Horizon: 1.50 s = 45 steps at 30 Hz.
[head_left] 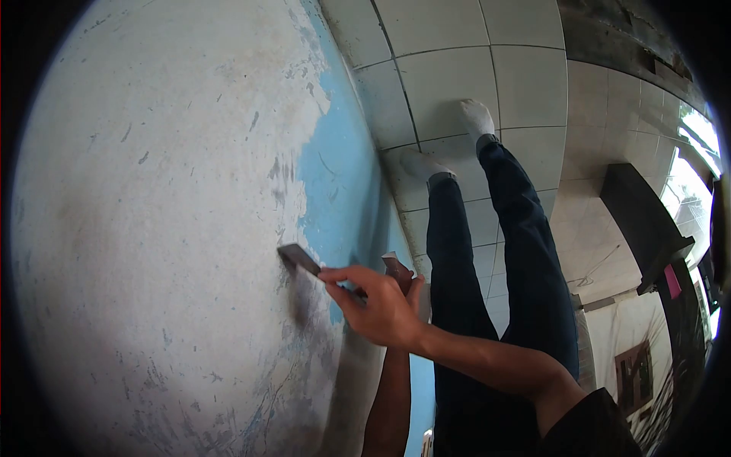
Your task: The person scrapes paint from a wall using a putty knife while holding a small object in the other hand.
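- Dark metal under the fingers: the right hand point(381, 305) is closed around the handle of a scraper point(299, 260), index finger point(341, 276) stretched out along it and the other fingers curled in tight.
- And the blade, flat and grey, has its far edge pressed against the wall point(152, 228), right at the border where bare plaster meets colour.
- Left hand point(403, 276) sits just behind the right one, almost wholly hidden by it; a pale fingertip pokes up above the knuckles, but I cannot tell whether those fingers grip anything.
- Both forearms come up from the lower edge, the right one out of a dark sleeve point(590, 423).
- Around the blade the wall is whitish, scuffed and scratched, with a band of blue paint point(343, 190) running down its right side.
- Beyond the hands, the person's own legs in dark trousers point(525, 251) reach away to two white socks point(478, 118) on a pale tiled floor point(525, 76).
- Far right, a dark ledge point(647, 221) stands near a bright window point(689, 186).
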Tool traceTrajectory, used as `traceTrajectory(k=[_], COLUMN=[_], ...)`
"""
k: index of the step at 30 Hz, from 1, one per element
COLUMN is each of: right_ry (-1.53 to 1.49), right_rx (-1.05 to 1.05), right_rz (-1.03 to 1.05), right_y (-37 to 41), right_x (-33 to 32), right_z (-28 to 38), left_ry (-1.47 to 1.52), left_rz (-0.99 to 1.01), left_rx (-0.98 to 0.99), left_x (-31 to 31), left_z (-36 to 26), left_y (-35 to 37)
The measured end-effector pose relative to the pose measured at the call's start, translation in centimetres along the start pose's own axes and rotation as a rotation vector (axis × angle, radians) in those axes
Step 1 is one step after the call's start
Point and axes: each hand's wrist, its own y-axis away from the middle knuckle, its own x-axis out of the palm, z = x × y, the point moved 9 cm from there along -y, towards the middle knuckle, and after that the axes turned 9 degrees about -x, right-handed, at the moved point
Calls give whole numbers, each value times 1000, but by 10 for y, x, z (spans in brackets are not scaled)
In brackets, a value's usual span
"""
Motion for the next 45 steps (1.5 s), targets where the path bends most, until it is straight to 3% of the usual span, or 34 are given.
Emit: traceTrajectory(k=[7, 11, 14, 17, 23, 25, 27, 29, 31, 32, 36, 38, 41, 44, 45], right_ry=[-20, -9, 18, -11, 37, 17, 25, 32, 19, 12, 59, 46, -19, 33, 12], right_rx=[99, 7, 137, 31, 41, 128, 65, 5, 120, 176, 29, -36, 214, -22, 52], right_rz=[26, 24, 43, 33, 18, 59, 46, 35, 68, 83, 72, 13, 105, 6, 15], right_y=[-8, 4, -16, -3, -13, -14, -18, -22, -20, -21, -14, -25, -20, -19, -18], right_x=[-2, -1, -7, -5, -9, -8, -10, -12, -12, -12, -12, -13, -12, -12, -12], right_z=[-6, 0, -10, -2, -8, -7, -5, -1, -9, -9, -6, -15, -14, 6, -4], left_ry=[41, 34, 29, 76, -71, -74, 11, -361, -473, -398, -108, -250, -291, -230, -210], left_rz=[10, 3, -4, 0, -77, -69, -22, -16, -26, -35, -10, -17, -14, -59, -85], left_rx=[9, 2, -2, -8, 219, 214, 87, 146, 205, 230, 279, 269, 269, 244, 227], left_x=[1, 4, 2, 6, 0, 1, 0, 2, 2, 0, 0, 4, 3, 2, -1], left_z=[3, -5, -14, -16, -12, -11, 3, 0, -3, 1, -4, 0, -2, 1, 4], left_y=[1, 7, 12, 15, 13, 8, 4, -2, -3, 0, 9, 7, 5, 4, 7])
